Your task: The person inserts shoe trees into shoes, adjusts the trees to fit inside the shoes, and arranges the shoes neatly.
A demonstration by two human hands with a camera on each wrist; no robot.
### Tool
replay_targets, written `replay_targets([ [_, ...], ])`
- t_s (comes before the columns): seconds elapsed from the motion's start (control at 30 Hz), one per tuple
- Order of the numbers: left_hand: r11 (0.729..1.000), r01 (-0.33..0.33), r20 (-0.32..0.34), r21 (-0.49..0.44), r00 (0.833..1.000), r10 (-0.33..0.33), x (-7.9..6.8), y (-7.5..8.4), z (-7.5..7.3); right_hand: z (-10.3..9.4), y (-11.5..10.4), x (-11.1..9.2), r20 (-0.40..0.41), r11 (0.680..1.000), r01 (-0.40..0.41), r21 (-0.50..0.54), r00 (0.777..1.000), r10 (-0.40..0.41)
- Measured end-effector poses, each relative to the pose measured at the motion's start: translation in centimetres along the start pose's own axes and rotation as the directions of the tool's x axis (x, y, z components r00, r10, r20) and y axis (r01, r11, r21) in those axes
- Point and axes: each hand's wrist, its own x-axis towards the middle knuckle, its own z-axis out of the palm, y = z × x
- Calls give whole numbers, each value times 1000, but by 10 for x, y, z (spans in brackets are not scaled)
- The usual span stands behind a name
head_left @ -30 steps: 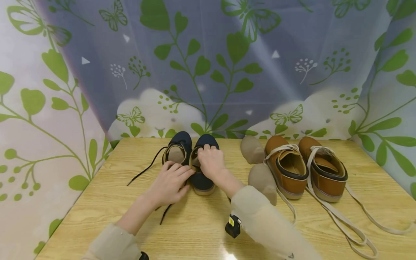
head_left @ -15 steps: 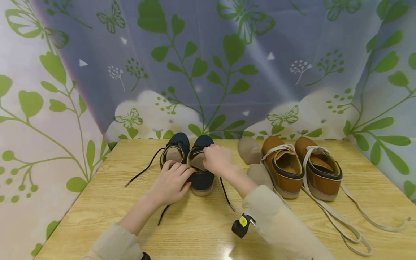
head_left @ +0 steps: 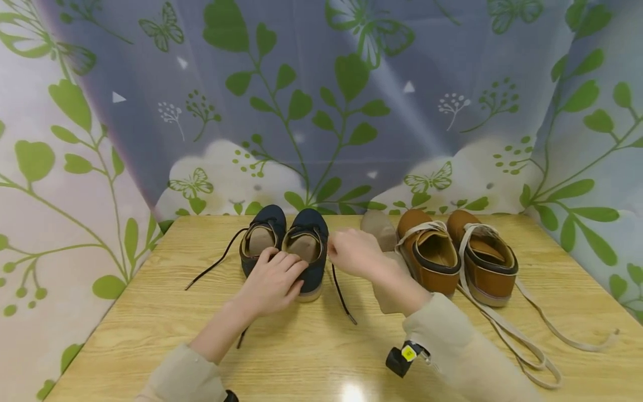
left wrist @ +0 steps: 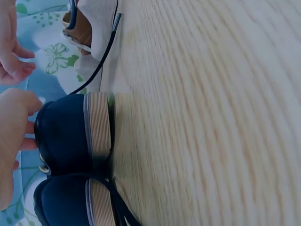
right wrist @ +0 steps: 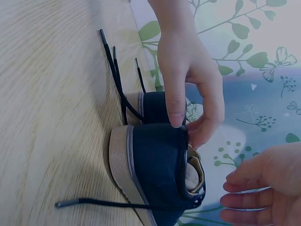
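Note:
Two navy lace-up shoes stand side by side on the table, toes away from me. My left hand (head_left: 273, 279) pinches the heel collar of the right navy shoe (head_left: 314, 274). In the right wrist view its thumb lies outside the heel and its fingers reach over the collar. A beige rounded filler (head_left: 304, 247) sits inside this shoe. Another beige filler (head_left: 261, 240) shows in the left navy shoe (head_left: 269, 215). My right hand (head_left: 354, 254) hovers just right of the shoe, fingers loosely bent and holding nothing, as the right wrist view (right wrist: 254, 183) confirms.
Two brown shoes, one on the left (head_left: 438, 276) and one on the right (head_left: 489, 283), trail long pale laces (head_left: 522, 340). Beside them lie two beige rounded pieces, the far one (head_left: 379, 226) partly behind my right hand. A black lace (head_left: 341, 293) trails off the right navy shoe.
My right hand has come out of the right navy shoe's opening and moved right, uncovering the filler inside. My left hand stays at the heel.

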Motion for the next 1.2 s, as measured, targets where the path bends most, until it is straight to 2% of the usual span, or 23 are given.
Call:
replay_targets([
  [0.17, 1000, 1, -29, -21, 1000, -2, 4, 4, 1, -4, 12, -15, -15, 1000, 13, -15, 1000, -14],
  [0.27, 1000, 5, -63, -26, 998, -7, 10, 9, 0, -6, 21, -25, -18, 1000, 5, 0, 1000, -5],
  [0.4, 999, 28, -74, -36, 997, -30, 20, 20, -4, -8, 35, -37, -24, 999, -26, 29, 999, 26],
  [0.67, 996, 75, -4, -50, 997, -75, 43, 40, -6, -14, 70, -60, -96, 991, -76, 110, 992, 87],
  [0.97, 998, 57, 59, -36, 997, -55, 62, 49, 1, -22, 110, -86, -143, 984, -144, 106, 977, 158],
  [1.2, 999, 28, 135, -34, 991, -23, 73, 58, 7, -23, 135, -105, -102, 967, -212, 141, 968, 228],
])
